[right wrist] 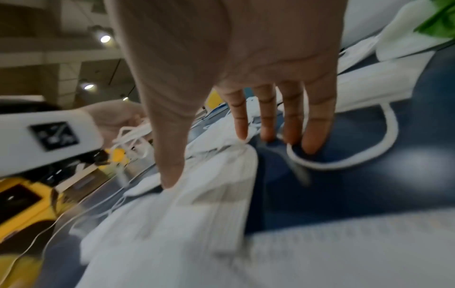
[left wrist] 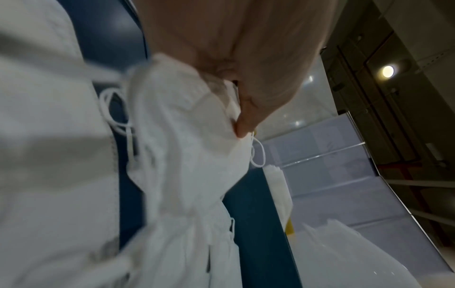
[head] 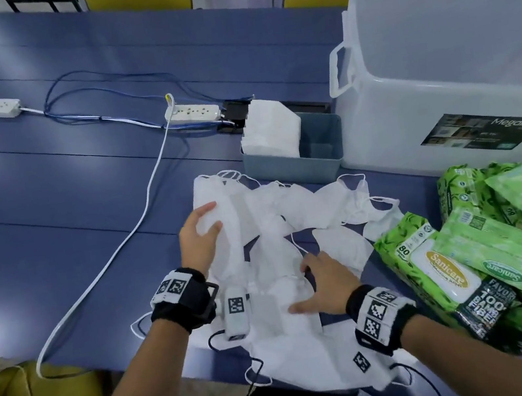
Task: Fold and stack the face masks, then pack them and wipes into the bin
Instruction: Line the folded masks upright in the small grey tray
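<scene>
While the clear Megabox bin [head: 444, 63] stands at the far right of the blue table [head: 45, 199] with nothing visible inside it, the work in hand seems to be lifting one mask out of the loose pile of white face masks [head: 268, 231] spread across the near middle, so the best course is to free a single mask, keep its ear loops clear of its neighbours, and fold it flat before it joins the folded stack standing in the small grey-blue tray [head: 294, 157] beside the bin. Green Sanicare wipe packs [head: 487, 236] lie heaped at the near right, untouched, and can wait. Farther off, two power strips and their cables lie well apart from the work. Holding the rest of the pile down looks wise, since tangled loops could drag others along. Reaching forward, the left hand [head: 199, 239] pinches a mask between thumb and curled fingers; the left wrist view shows the fabric bunched under the thumb. Nearer, the right hand [head: 322, 282] lies spread, fingers straight, fingertips [right wrist: 312, 140] pressing down on mask and table.
</scene>
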The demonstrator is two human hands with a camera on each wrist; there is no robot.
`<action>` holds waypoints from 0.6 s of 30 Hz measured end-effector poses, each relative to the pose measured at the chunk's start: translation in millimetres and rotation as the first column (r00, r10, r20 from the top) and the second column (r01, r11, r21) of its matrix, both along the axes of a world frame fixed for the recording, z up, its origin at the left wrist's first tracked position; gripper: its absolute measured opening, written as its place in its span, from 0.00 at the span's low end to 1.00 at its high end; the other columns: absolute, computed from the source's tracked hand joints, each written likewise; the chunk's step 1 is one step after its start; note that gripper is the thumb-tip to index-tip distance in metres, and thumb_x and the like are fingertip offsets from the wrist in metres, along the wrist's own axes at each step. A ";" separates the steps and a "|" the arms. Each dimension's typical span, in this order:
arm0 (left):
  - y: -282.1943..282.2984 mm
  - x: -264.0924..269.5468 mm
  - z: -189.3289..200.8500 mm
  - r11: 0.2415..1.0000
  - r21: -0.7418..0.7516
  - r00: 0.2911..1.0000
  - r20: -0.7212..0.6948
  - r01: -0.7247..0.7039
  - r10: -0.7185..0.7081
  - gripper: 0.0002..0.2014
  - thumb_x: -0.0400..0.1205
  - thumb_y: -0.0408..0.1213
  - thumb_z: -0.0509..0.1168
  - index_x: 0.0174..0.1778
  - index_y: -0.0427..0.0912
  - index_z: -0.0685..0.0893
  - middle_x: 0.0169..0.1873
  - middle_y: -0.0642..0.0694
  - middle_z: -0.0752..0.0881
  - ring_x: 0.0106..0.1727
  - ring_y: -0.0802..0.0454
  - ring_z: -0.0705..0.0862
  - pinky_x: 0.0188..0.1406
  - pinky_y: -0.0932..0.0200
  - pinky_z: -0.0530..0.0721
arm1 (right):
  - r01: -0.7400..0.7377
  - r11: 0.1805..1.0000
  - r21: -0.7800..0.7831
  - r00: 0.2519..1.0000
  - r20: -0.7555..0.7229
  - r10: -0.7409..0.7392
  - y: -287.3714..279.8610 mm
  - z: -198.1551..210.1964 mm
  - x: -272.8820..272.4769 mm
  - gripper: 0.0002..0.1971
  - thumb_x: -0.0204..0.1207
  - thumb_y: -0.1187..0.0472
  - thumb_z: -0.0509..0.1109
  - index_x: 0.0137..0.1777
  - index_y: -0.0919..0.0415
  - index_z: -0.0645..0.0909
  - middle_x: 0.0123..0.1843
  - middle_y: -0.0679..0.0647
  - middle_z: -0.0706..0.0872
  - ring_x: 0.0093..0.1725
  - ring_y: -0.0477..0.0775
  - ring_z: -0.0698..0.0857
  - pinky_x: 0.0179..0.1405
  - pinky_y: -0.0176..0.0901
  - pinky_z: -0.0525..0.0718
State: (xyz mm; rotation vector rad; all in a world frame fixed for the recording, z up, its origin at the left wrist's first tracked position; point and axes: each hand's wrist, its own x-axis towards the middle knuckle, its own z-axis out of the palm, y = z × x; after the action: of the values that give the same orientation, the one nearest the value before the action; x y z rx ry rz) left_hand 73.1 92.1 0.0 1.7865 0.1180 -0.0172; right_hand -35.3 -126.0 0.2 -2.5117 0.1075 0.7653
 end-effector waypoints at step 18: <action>20.4 -2.4 -7.2 0.993 -0.057 0.993 -0.070 -0.100 0.096 0.15 0.79 0.22 0.64 0.56 0.43 0.86 0.58 0.51 0.84 0.60 0.59 0.79 0.52 0.79 0.74 | 0.284 0.958 -0.037 0.954 0.112 -0.278 -35.9 -20.7 21.1 0.42 0.60 0.47 0.84 0.72 0.49 0.68 0.68 0.57 0.63 0.64 0.59 0.78 0.67 0.48 0.77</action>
State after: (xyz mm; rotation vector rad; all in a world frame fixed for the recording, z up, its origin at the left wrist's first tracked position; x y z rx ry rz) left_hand 70.8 112.5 -7.2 1.7188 0.2510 -0.0104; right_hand -14.2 -161.9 -20.5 -2.5057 0.4432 0.5186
